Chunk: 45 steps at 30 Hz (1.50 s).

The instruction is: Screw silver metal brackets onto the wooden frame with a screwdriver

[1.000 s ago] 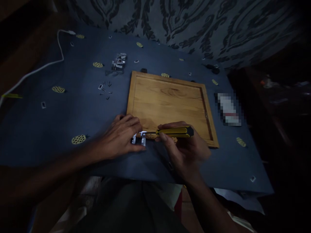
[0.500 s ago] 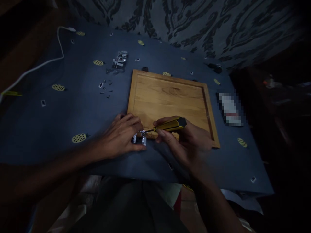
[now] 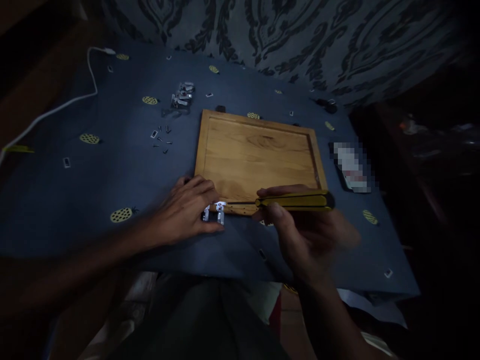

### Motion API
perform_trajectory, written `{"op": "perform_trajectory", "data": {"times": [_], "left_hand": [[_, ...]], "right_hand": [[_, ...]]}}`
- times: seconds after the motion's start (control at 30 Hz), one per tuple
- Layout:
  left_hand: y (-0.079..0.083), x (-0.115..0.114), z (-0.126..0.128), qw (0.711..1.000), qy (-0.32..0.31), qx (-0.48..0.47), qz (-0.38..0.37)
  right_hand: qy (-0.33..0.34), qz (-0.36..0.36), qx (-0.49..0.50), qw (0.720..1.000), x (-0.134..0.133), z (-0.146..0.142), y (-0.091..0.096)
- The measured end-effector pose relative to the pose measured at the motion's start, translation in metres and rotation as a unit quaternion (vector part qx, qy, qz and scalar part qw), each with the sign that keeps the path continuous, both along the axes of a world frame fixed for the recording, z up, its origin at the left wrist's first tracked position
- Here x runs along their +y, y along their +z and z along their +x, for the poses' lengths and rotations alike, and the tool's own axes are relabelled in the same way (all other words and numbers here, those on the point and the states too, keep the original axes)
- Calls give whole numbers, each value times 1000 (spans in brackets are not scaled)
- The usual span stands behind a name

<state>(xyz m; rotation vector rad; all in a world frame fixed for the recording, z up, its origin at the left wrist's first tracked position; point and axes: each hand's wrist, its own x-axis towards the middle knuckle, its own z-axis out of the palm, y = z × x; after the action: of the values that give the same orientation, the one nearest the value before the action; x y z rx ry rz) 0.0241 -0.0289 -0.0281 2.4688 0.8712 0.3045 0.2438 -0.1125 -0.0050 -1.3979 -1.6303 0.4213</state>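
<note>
A wooden panel (image 3: 255, 155) with a raised frame lies on the blue-covered table. My left hand (image 3: 187, 210) is closed over its near left corner, fingers and thumb around a shiny metal hinge (image 3: 220, 214) at the panel's near edge. In my right hand (image 3: 303, 232) is a yellow-and-black screwdriver (image 3: 292, 201), gripped by the handle. Its shaft points left, nearly level, with the tip just right of the hinge; whether it touches cannot be made out. Several small dark holes show along that edge of the panel.
Several loose screws (image 3: 165, 142) lie left of the panel, with a pile of metal fittings (image 3: 183, 96) behind them. A phone-like object (image 3: 351, 167), partly blurred, rests to the right. A white cable (image 3: 63, 104) runs along the left side. The patterned wall (image 3: 270, 35) stands behind.
My right hand and the screwdriver have moved right, drawing the tip back from the hinge. The screwdriver now lies more level. My left hand stays on the hinge.
</note>
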Motion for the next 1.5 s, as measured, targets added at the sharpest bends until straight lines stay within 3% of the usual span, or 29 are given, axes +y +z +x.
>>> {"op": "perform_trajectory", "data": {"times": [0.5,0.77,0.9,1.07,1.2,1.4,1.5], "left_hand": [[-1,1,1,1000,0,11,13],[3,0,3,1000,4,24,-9],[3,0,3,1000,4,25,-10],[2,0,3,1000,5,28,-8],[2,0,3,1000,5,25,-12],[-1,0,2,1000,3,12,-11],[-2,0,2,1000,5,9,-9]], "right_hand": [[13,3,73,997,5,-11,-6],[20,-6,58,998,9,-13,-12],[43,-2,27,999,13,-11,-4],[127,29,-78,988,25,-6,17],[171,17,-131,976,33,0,24],[194,-2,-104,975,37,3,23],[173,-3,-65,983,32,0,21]]}}
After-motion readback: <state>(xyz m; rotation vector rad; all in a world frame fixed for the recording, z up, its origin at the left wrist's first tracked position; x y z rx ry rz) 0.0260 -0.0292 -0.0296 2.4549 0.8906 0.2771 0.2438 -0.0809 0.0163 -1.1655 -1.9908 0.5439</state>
